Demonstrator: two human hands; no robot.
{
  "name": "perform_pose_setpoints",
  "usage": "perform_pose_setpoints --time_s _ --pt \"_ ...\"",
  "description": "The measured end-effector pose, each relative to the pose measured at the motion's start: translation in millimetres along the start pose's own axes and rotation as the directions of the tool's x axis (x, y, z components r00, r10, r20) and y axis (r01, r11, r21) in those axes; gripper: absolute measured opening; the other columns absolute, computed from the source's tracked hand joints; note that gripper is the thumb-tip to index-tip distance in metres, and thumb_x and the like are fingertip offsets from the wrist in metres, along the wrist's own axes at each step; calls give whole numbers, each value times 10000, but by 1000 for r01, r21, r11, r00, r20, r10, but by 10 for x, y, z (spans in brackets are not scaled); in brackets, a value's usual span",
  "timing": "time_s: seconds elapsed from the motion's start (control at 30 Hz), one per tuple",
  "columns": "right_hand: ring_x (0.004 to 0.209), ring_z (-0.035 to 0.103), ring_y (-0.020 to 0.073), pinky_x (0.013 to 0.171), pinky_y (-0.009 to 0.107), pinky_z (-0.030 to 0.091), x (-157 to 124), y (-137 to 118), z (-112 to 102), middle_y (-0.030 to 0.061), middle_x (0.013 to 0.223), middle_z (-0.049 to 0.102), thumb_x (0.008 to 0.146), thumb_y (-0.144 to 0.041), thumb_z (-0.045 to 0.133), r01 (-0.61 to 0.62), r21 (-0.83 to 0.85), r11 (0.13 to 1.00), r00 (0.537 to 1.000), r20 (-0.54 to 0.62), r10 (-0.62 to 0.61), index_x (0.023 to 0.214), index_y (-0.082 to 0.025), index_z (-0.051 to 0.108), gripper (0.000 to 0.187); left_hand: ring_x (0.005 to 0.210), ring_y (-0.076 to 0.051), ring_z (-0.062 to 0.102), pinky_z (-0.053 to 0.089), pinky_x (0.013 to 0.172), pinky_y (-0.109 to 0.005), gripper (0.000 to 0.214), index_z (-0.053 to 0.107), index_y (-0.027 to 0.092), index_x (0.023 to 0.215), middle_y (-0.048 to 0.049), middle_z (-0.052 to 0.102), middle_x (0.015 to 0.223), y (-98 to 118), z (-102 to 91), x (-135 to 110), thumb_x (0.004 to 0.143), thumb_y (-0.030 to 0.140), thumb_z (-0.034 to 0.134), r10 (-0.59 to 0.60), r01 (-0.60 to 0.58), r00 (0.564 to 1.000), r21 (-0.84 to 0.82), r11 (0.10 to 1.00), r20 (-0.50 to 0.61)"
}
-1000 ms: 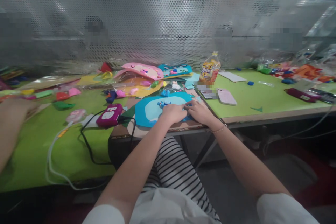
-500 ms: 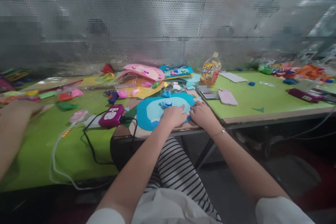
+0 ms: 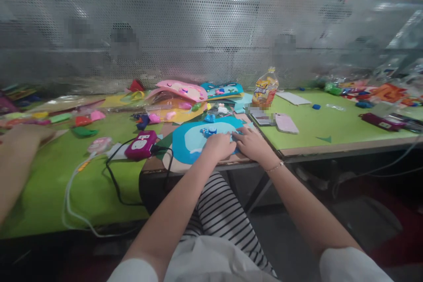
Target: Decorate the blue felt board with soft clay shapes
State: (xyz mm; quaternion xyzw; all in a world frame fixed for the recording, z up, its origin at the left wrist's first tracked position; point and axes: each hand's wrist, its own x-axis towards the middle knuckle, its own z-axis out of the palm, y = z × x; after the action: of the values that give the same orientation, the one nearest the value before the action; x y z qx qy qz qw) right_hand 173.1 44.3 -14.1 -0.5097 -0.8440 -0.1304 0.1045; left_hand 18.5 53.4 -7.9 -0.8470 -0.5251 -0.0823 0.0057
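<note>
A blue oval sheet with a light blue inner panel lies at the table's near edge. My left hand rests over its middle with bent fingers pressed together; whatever is under the fingertips is hidden. From the right, my right hand lies on the sheet, fingers apart, fingertips close to those of my left hand. A small blue clay-like figure sits on the panel just beyond my left hand. Behind the sheet lies a blue lump.
A magenta device with a black cable stands at left. Another person's arm reaches in farther left. Behind are a pink decorated piece, a blue decorated piece and a snack bag. A pale phone lies right.
My right hand has shifted left over the sheet, its fingertips now nearer my left hand. The fingers of my left hand have drawn in slightly.
</note>
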Motion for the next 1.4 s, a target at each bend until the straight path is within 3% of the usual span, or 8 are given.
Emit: perform_pose_setpoints --time_s 0.27,0.5,0.63,0.73,0.8,0.97,1.23,1.4 --pt "1135 465 239 996 369 305 8 13 16 144 1109 597 902 -189 402 8 79 997 1000 26 -10 1014 -119 648 279 1001 -212 582 490 860 -428 304 552 149 1152 -87 574 1142 -9 41 -39 917 340 534 33 -31 998 33 999 -47" --pt "1121 487 217 924 367 377 41 94 113 131 1236 529 928 -173 343 35 156 987 997 62 -45 1150 -146 598 339 1010 -217 578 489 860 -432 320 543 151 1169 -89 567 1155 -6 52 26 915 345 536 33 -32 999 34 999 -32" --pt "1177 454 249 981 408 334 42 93 84 148 1227 548 922 -143 304 -15 148 989 999 32 11 1132 -132 616 376 1017 -220 576 484 868 -438 322 543 147 1167 -89 568 1152 4 65 19 914 347 537 17 -13 998 62 998 -62" --pt "1250 404 286 1007 445 314 24 56 53 177 1339 479 911 -144 301 -66 136 989 998 4 66 1292 -105 511 436 1018 -220 575 482 870 -438 328 537 148 1177 -90 568 1151 27 58 -12 915 345 536 14 -5 995 90 996 -97" --pt "1288 384 283 1013 441 326 17 36 55 145 1430 403 913 -175 312 -62 136 989 998 9 62 1357 -130 449 467 1017 -218 573 479 873 -437 316 542 152 1170 -88 568 1148 42 35 -53 915 338 536 35 -23 993 106 994 -112" --pt "1347 347 215 1082 378 289 29 33 110 91 1463 381 929 -199 297 9 133 991 999 48 -15 1386 -111 412 479 1033 -219 554 454 895 -442 266 570 154 1108 -79 571 1125 67 -19 -201 912 332 535 101 -83 987 139 987 -129" --pt "1361 324 264 1100 461 222 -30 12 39 109 1427 426 930 -187 301 77 90 993 995 51 -82 1330 -106 486 448 1002 -218 559 453 871 -430 325 519 164 1196 -76 569 1104 25 27 -287 923 339 510 107 -90 986 129 988 -131" --pt "1389 267 243 1091 440 254 -14 43 80 113 1485 314 935 -184 245 16 89 996 1000 12 -17 1412 -86 361 500 1004 -228 544 430 859 -408 347 480 142 1259 -89 575 1077 -17 20 -400 939 267 437 59 -38 983 118 992 -176"
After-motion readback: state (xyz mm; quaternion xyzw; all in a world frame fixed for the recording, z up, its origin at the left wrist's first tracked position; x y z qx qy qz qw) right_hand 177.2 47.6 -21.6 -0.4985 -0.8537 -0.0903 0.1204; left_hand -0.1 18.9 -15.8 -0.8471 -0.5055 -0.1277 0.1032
